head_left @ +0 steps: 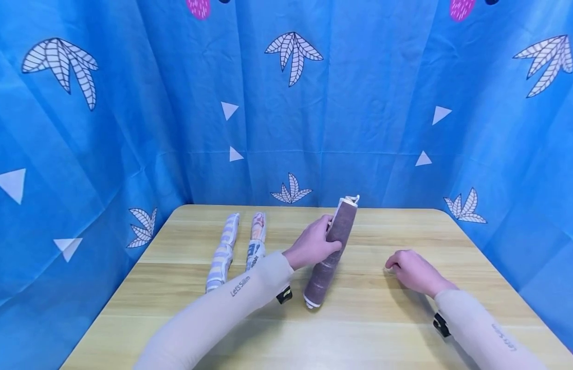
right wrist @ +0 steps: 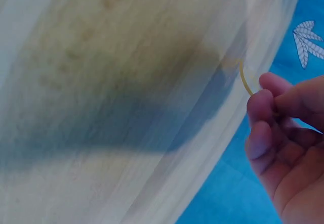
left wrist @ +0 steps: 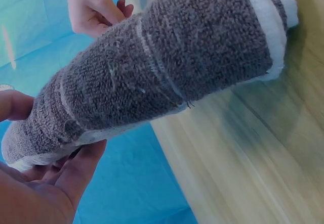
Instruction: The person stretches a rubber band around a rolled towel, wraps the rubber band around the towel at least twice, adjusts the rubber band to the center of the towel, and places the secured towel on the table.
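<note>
Brown roll [head_left: 330, 268] gripped, tilted, by L hand [head_left: 314, 245] over table [head_left: 342, 339] ctr; yellow strand [right wrist: 244, 78] pinched by R hand [head_left: 414, 272], not yet round roll. Striped roll [head_left: 221, 254] & lettered roll [head_left: 257, 232] prob. done, laid at L.

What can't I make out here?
Head view: near ends of the lilac-striped cloth roll and the white cloth roll with dark lettering, hidden by the left arm's pale fabric sleeve.
Right wrist view: where the thin yellow curved strand ends, hidden by the right grip.
Left wrist view: part of the left grip, cut off by the picture's edge.
</note>
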Tool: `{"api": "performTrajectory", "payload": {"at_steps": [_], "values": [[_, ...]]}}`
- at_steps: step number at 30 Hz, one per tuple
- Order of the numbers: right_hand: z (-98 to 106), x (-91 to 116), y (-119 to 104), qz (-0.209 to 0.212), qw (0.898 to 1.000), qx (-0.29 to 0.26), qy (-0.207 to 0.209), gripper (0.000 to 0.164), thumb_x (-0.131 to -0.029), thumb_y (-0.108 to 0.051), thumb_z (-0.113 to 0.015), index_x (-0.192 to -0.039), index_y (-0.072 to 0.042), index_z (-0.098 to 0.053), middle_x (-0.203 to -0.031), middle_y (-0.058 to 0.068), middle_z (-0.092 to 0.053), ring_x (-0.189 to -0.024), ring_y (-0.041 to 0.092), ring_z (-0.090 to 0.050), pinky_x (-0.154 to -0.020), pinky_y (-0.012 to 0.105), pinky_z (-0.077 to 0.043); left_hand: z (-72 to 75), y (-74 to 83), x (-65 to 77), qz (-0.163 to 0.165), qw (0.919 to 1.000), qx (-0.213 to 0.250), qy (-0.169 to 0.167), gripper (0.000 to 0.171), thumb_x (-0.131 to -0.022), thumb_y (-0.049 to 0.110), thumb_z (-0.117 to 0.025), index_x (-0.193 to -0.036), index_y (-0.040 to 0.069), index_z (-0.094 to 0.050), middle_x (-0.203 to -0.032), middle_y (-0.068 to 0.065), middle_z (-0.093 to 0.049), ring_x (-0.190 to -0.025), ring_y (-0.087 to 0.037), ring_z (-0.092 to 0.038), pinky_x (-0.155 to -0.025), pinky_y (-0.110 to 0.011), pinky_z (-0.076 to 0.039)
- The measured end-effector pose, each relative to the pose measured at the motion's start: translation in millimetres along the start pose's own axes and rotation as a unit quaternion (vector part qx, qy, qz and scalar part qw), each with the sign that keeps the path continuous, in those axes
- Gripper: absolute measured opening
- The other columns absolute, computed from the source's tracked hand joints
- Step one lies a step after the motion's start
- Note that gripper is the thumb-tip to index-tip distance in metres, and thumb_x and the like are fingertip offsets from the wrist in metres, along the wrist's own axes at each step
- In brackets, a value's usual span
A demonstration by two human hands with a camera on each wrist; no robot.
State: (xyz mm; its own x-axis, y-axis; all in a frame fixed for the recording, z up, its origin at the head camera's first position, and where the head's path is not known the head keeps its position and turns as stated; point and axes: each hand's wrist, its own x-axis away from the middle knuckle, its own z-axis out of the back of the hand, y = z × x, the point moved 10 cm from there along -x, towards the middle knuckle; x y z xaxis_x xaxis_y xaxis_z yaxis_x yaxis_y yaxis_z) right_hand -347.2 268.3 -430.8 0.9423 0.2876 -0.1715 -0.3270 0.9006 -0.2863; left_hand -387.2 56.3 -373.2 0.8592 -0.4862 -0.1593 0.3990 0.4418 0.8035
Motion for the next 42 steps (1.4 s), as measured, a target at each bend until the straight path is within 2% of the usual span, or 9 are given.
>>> {"api": "performTrajectory", "payload": {"at_steps": [3, 8, 14, 17, 21, 27, 32, 35, 42], "values": [[-2.3, 1.1, -3.2, -0.003, 1.000, 0.017, 0.000, 0.025, -0.086, 0.007, -0.058, -0.095, -0.005, -0.078, -0.097, 0.008, -0.075, -0.094, 0.028, -0.071, -0.085, 0.050, -0.057, 2.0, 0.1, 4.3, 0.000, 1.0000, 0.005, -0.005, 0.057, -0.090, 0.017, -0.068, -0.142, 0.014, -0.045, -0.121, -0.001, -0.060, -0.104, -0.014, -0.062, -0.091, -0.038, -0.053], [-0.1, 2.3, -8.9, 0.005, 0.999, 0.029, 0.021, 0.028, -0.085, 0.008, -0.057, -0.086, -0.014, -0.074, -0.088, -0.003, -0.069, -0.079, 0.014, -0.063, -0.075, 0.041, -0.055, 5.6, 4.0, 10.0, -0.003, 0.9999, 0.004, -0.013, 0.059, -0.089, 0.018, -0.070, -0.142, 0.015, -0.045, -0.119, 0.001, -0.059, -0.103, -0.014, -0.061, -0.090, -0.041, -0.054], [8.3, 4.7, -21.7, 0.028, 0.996, 0.058, 0.058, 0.023, -0.085, 0.008, -0.060, -0.084, -0.009, -0.075, -0.083, 0.000, -0.062, -0.077, 0.017, -0.066, -0.072, 0.039, -0.057, 10.6, 19.3, 15.8, -0.063, 0.9962, -0.059, -0.012, 0.058, -0.085, 0.020, -0.073, -0.136, 0.018, -0.046, -0.113, 0.006, -0.055, -0.097, -0.011, -0.058, -0.083, -0.034, -0.052], [11.9, 7.0, -28.8, 0.044, 0.993, 0.078, 0.078, 0.019, -0.083, 0.007, -0.063, -0.090, -0.005, -0.077, -0.085, 0.003, -0.064, -0.079, 0.023, -0.069, -0.071, 0.040, -0.058, 10.2, 27.9, 20.7, -0.103, 0.9890, -0.106, -0.017, 0.059, -0.084, 0.024, -0.074, -0.136, 0.020, -0.045, -0.113, 0.007, -0.054, -0.095, -0.010, -0.057, -0.079, -0.031, -0.051], [13.8, 9.8, -32.6, 0.065, 0.986, 0.108, 0.106, 0.019, -0.080, 0.004, -0.066, -0.091, -0.006, -0.077, -0.081, -0.001, -0.059, -0.064, 0.013, -0.060, -0.060, 0.034, -0.054, 6.6, 38.6, 27.8, -0.157, 0.9718, -0.175, -0.019, 0.062, -0.084, 0.026, -0.073, -0.138, 0.021, -0.043, -0.115, 0.007, -0.059, -0.095, -0.009, -0.058, -0.078, -0.030, -0.051], [15.5, 13.4, -35.4, 0.081, 0.977, 0.157, 0.123, 0.016, -0.079, 0.002, -0.069, -0.077, -0.014, -0.070, -0.073, -0.007, -0.049, -0.057, 0.007, -0.045, -0.049, 0.031, -0.044, 0.7, 47.5, 35.2, -0.207, 0.9455, -0.251, -0.016, 0.061, -0.084, 0.026, -0.073, -0.138, 0.021, -0.044, -0.115, 0.003, -0.062, -0.093, -0.009, -0.056, -0.077, -0.027, -0.050], [16.0, 16.0, -36.9, 0.091, 0.967, 0.204, 0.123, 0.021, -0.078, 0.000, -0.071, -0.070, -0.018, -0.064, -0.069, -0.008, -0.046, -0.057, 0.010, -0.047, -0.045, 0.035, -0.045, -2.1, 44.6, 37.6, -0.213, 0.9380, -0.272, -0.027, 0.060, -0.086, 0.027, -0.072, -0.138, 0.019, -0.044, -0.114, 0.002, -0.062, -0.093, -0.009, -0.056, -0.077, -0.026, -0.050], [17.2, 18.0, -38.0, 0.100, 0.961, 0.221, 0.129, 0.018, -0.074, 0.002, -0.075, -0.081, -0.014, -0.071, -0.075, -0.004, -0.056, -0.063, 0.016, -0.057, -0.046, 0.038, -0.049, -2.1, 41.8, 38.5, -0.217, 0.9351, -0.279, -0.029, 0.060, -0.086, 0.026, -0.072, -0.138, 0.019, -0.043, -0.115, 0.002, -0.062, -0.094, -0.010, -0.056, -0.078, -0.027, -0.051], [22.8, 22.9, -40.4, 0.127, 0.951, 0.220, 0.174, 0.046, -0.066, 0.012, -0.073, -0.108, -0.006, -0.075, -0.098, 0.009, -0.072, -0.086, 0.029, -0.068, -0.055, 0.043, -0.055, -1.2, 36.8, 40.8, -0.224, 0.9270, -0.300, -0.027, 0.061, -0.086, 0.026, -0.072, -0.139, 0.019, -0.042, -0.118, 0.002, -0.061, -0.097, -0.011, -0.056, -0.079, -0.028, -0.051]]}}
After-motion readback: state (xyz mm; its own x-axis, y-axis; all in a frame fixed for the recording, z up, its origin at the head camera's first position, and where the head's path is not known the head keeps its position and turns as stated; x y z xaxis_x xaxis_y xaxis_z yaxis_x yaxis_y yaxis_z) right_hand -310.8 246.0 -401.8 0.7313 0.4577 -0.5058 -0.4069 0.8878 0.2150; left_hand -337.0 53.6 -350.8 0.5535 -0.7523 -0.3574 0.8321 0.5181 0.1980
